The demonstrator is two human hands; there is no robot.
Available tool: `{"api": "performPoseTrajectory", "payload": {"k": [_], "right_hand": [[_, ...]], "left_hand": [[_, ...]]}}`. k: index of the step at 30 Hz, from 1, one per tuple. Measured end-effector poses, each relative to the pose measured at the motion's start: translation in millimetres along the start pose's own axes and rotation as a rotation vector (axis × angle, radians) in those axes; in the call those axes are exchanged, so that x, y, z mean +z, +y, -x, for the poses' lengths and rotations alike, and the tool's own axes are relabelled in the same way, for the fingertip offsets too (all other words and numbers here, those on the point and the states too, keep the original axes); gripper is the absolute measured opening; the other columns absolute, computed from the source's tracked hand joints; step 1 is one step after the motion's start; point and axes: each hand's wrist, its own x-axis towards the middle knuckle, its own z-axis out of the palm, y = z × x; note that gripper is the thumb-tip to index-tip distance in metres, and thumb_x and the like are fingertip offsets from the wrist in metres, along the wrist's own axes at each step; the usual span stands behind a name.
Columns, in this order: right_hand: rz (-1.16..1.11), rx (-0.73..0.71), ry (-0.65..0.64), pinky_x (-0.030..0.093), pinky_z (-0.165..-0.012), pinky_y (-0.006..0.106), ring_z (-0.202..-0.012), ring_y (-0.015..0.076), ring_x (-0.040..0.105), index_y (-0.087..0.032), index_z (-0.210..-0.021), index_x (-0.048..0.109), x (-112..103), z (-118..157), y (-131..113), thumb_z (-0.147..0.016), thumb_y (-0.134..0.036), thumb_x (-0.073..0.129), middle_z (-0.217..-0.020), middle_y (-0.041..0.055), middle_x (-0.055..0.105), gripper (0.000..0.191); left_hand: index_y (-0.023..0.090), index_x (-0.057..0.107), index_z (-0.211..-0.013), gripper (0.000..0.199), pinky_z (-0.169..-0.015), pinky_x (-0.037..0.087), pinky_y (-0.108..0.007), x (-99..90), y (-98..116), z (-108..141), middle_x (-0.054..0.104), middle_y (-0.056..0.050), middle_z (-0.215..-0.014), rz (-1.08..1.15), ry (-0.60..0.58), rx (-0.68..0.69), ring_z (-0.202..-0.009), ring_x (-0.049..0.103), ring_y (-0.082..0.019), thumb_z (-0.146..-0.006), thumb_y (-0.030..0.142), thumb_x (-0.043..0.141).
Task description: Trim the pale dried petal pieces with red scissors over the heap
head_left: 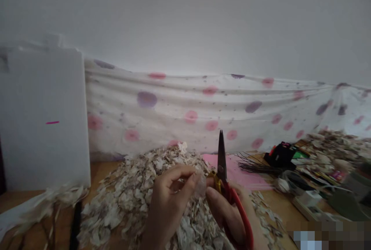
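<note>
My left hand (169,198) is closed in a pinch, thumb against forefinger, on a thin, pale, see-through petal (200,189). Close beside it, my right hand (232,213) grips a pair of scissors (222,159) with red handles, its dark blades together and pointing up. The right thumb and fingertip come near the petal's edge; I cannot tell whether they touch it. Beneath and behind both hands spreads a big heap of dry, whitish-brown petals (136,188).
A pink sheet (252,178) lies behind the scissors, with thin dark wires (255,167) on it. Rightward are a black pouch (280,155), a white power strip (307,205) and another petal heap (339,145). A white board (46,99) stands left; a spotted cloth (174,103) hangs behind.
</note>
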Motion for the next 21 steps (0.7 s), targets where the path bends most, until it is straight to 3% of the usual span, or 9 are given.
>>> {"api": "performPoseTrajectory", "payload": {"k": [4, 10, 15, 17, 21], "right_hand": [[-0.079, 0.169, 0.033, 0.017, -0.042, 0.020, -0.043, 0.0061, 0.027, -0.014, -0.065, 0.057, 4, 0, -7, -0.077, -0.062, 0.072, -0.045, -0.0053, 0.036, 0.051], [-0.109, 0.070, -0.013, 0.011, -0.036, 0.022, -0.036, 0.0054, 0.021, -0.018, -0.059, 0.045, 6, -5, 3, -0.079, -0.067, 0.067, -0.039, -0.0070, 0.030, 0.057], [-0.105, 0.161, -0.064, 0.017, -0.038, 0.019, -0.040, 0.0056, 0.027, -0.019, -0.056, 0.039, 1, -8, -5, -0.078, -0.068, 0.068, -0.044, -0.0057, 0.032, 0.061], [-0.181, 0.185, -0.120, 0.017, -0.037, 0.018, -0.037, 0.0046, 0.027, -0.019, -0.052, 0.036, -1, -8, -5, -0.079, -0.070, 0.066, -0.042, -0.0058, 0.032, 0.065], [-0.471, 0.245, -0.366, 0.017, -0.031, 0.015, -0.029, 0.0024, 0.023, -0.019, -0.048, 0.032, -5, -10, 2, -0.082, -0.066, 0.066, -0.035, -0.0078, 0.026, 0.067]], "left_hand": [[0.019, 0.077, -0.075, 0.014, -0.068, 0.052, -0.021, -0.1, -3, 0, 0.073, -0.006, -0.088, -0.035, -0.043, 0.022, -0.084, 0.067, -0.019, -0.082, 0.027, 0.068], [0.021, 0.078, -0.078, 0.014, -0.069, 0.051, -0.022, 0.6, -1, -1, 0.072, -0.005, -0.085, -0.087, -0.055, 0.053, -0.085, 0.067, -0.019, -0.083, 0.026, 0.067], [0.021, 0.080, -0.083, 0.015, -0.071, 0.052, -0.023, -2.8, -2, -3, 0.073, -0.007, -0.091, -0.106, -0.094, 0.039, -0.088, 0.067, -0.020, -0.083, 0.024, 0.065], [0.021, 0.080, -0.084, 0.016, -0.067, 0.052, -0.022, -6.7, -2, -5, 0.073, -0.008, -0.093, -0.023, -0.133, -0.030, -0.085, 0.066, -0.020, -0.081, 0.023, 0.065], [0.024, 0.079, -0.097, 0.023, -0.058, 0.046, -0.019, -18.4, -1, -8, 0.071, -0.005, -0.091, 0.177, -0.323, -0.186, -0.068, 0.058, -0.012, -0.084, 0.024, 0.060]]}}
